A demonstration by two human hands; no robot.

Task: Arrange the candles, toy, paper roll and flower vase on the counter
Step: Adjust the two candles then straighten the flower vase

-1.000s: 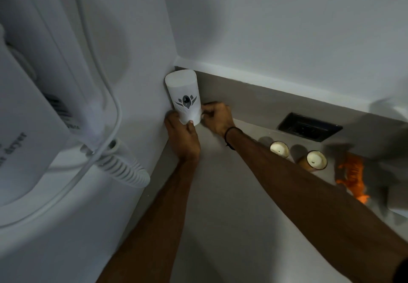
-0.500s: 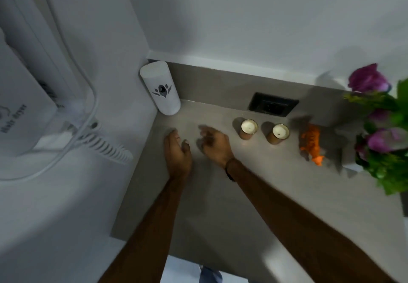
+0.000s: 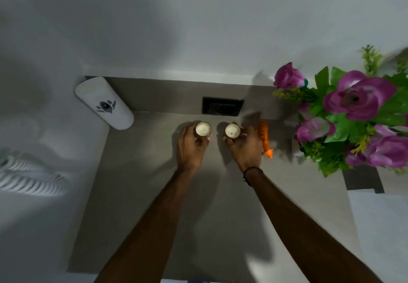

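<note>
Two small candles in brown cups stand side by side on the grey counter (image 3: pixel 198 205) near the back wall. My left hand (image 3: pixel 191 148) is wrapped around the left candle (image 3: pixel 203 129). My right hand (image 3: pixel 246 148) grips the right candle (image 3: pixel 232 130). An orange toy (image 3: pixel 265 139) lies just right of my right hand, partly hidden by it. The white paper roll (image 3: pixel 106 104) with a dark logo stands in the back left corner. Purple flowers with green leaves (image 3: pixel 348 115) fill the right side; their white vase (image 3: pixel 297 148) barely shows beneath them.
A black wall socket (image 3: pixel 223 106) sits in the backsplash behind the candles. A white coiled hair-dryer cord (image 3: pixel 28 179) hangs on the left wall. A dark square recess (image 3: pixel 362 180) shows at the counter's right edge.
Both hands left the paper roll in the corner, moved right across the counter and closed on the two candles. The view swung right and down, bringing the flowers fully in.
</note>
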